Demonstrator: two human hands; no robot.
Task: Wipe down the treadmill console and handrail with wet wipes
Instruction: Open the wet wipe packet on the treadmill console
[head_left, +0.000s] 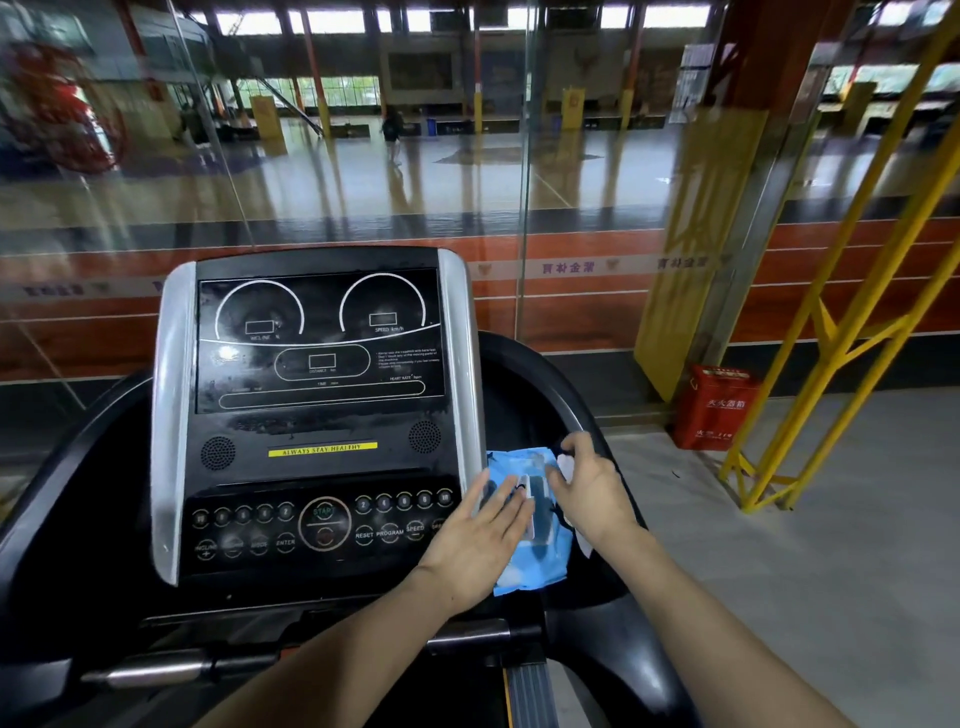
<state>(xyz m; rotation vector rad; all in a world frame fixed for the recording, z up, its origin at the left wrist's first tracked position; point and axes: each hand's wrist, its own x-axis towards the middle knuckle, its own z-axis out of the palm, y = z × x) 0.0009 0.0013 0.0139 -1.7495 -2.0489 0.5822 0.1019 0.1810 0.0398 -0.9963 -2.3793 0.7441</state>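
The treadmill console (317, 415) fills the middle, with a black display, button rows and silver side trims. A blue pack of wet wipes (530, 519) lies on the black tray to the console's right. My left hand (478, 540) lies flat on the pack's left side with straight fingers. My right hand (587, 488) is at the pack's right edge and pinches a white wipe (567, 467) at the opening. The black right handrail (566, 405) curves behind my right hand. The left handrail (67, 457) curves down at the left.
A silver crossbar (156, 670) runs below the console. A glass wall stands right behind the treadmill, with a sports hall beyond. A red fire-extinguisher box (714, 408) and yellow metal frame (810, 415) stand on the floor to the right.
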